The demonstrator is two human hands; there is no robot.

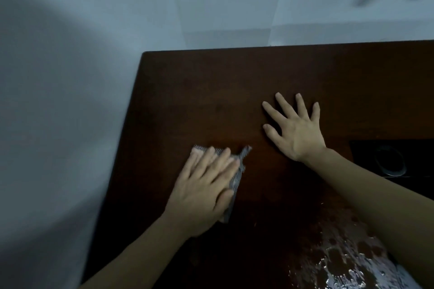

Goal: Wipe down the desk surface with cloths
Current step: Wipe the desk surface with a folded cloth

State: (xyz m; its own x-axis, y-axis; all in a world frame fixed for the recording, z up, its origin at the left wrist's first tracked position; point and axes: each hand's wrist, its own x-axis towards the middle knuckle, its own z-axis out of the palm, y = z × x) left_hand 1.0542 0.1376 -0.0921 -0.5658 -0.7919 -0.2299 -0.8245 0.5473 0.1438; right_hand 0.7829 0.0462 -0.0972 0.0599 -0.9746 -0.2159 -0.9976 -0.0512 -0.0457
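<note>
Dark brown wooden tabletop (211,91) against pale walls: straight fingers (220,159) of the left hand (202,192) press a grey patterned cloth (237,176) flat near the left edge, while the right hand (296,131) rests beside it, spread wide; a black, possibly round-holed object (394,159) sits at right.
</note>
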